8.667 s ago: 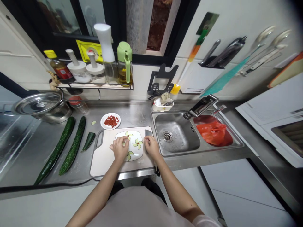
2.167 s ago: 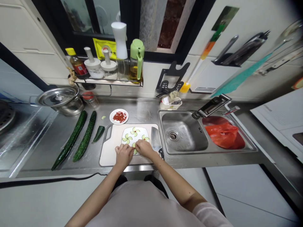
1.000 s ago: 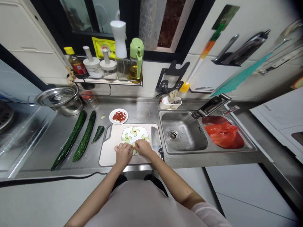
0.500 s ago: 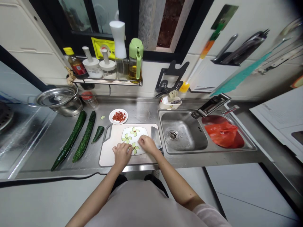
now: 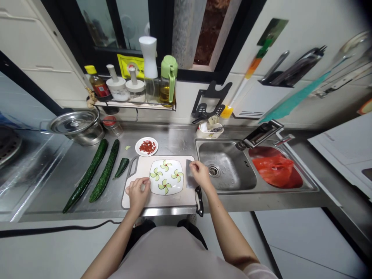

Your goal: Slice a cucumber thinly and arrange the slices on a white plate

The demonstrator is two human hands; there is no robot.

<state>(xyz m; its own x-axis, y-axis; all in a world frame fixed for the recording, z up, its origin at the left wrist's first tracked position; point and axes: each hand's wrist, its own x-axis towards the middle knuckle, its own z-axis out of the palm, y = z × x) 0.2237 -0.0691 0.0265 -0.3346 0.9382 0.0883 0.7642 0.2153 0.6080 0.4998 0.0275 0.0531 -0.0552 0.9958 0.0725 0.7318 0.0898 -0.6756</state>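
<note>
A white square plate (image 5: 174,188) with three pinwheels of cucumber slices (image 5: 165,176) sits on a pale cutting board (image 5: 158,200). My left hand (image 5: 137,192) rests on the board just left of the plate, fingers curled; whether it holds anything is hidden. My right hand (image 5: 200,174) hovers at the board's right edge over the blade of a black-handled knife (image 5: 199,199), fingertips pinched together, and I cannot tell what is in them. Neither hand touches the plate.
Two long cucumbers (image 5: 97,168) and a cut cucumber end (image 5: 121,167) lie left of the board. A small dish of red berries (image 5: 147,146) stands behind it. Right of the board lie a steel sink (image 5: 229,172) and a basin holding a red bag (image 5: 274,170). A lidded pot (image 5: 76,126) sits far left.
Both hands have drawn away from the plate's near edge. The left went left onto the board, the right went right over the knife. The third pinwheel now lies uncovered.
</note>
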